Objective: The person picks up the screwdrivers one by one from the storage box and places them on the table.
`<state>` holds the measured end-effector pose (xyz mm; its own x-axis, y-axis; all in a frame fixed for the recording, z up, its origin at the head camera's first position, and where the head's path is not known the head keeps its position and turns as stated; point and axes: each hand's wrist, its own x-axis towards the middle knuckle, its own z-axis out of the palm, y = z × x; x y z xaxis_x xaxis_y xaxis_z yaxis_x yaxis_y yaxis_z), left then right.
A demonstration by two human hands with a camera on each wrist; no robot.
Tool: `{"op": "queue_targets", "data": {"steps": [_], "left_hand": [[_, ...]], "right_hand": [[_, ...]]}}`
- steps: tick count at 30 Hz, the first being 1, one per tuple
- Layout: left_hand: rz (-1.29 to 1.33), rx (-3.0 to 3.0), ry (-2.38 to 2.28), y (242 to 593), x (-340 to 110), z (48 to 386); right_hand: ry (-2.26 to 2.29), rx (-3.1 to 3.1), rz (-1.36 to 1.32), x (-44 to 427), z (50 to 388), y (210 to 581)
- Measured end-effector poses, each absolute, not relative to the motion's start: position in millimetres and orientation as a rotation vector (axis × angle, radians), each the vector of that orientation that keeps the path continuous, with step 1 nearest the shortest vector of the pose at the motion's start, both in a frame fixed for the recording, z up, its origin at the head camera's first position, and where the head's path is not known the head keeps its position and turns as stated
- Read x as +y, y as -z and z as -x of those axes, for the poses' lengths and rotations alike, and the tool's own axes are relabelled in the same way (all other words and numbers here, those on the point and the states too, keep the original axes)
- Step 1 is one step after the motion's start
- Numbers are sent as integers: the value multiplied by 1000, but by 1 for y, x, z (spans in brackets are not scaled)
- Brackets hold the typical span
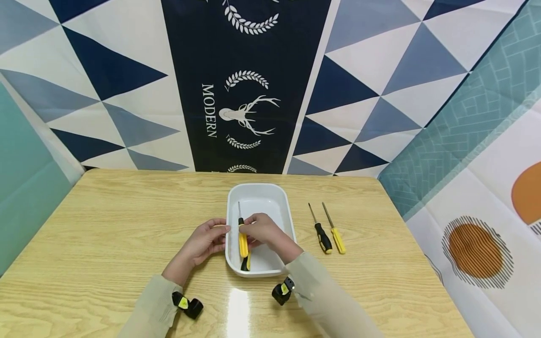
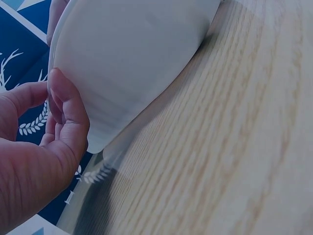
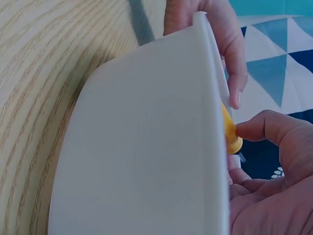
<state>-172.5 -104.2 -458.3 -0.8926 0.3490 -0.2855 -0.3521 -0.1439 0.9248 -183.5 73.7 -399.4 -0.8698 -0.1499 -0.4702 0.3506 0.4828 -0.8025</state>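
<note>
A white rectangular tray [image 1: 258, 189] stands on the wooden table. My left hand [image 1: 208, 240] holds its left rim, thumb at the edge and fingers against the outer wall, as the left wrist view [image 2: 54, 132] also shows. Inside the tray my right hand [image 1: 263, 231] pinches a yellow-handled screwdriver [image 1: 243, 245] with a black collar; its shaft points to the far side. Under that handle lies a second screwdriver with a black and yellow handle [image 1: 245, 264], partly hidden. In the right wrist view the tray wall [image 3: 142, 137] covers most of the yellow handle [image 3: 232, 134].
Right of the tray, a black-handled screwdriver [image 1: 323, 238] and a yellow-handled one [image 1: 338, 240] lie side by side on the table [image 1: 127, 225], shafts away from me. A patterned cloth [image 1: 249, 94] hangs behind the table's far edge.
</note>
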Motion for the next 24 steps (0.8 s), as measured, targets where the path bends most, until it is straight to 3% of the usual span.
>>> {"op": "queue_targets", "data": {"steps": [24], "left_hand": [[48,1695,-2072,458,-101,173]], "right_hand": [[1780,1826,-54,110,181,389]]}}
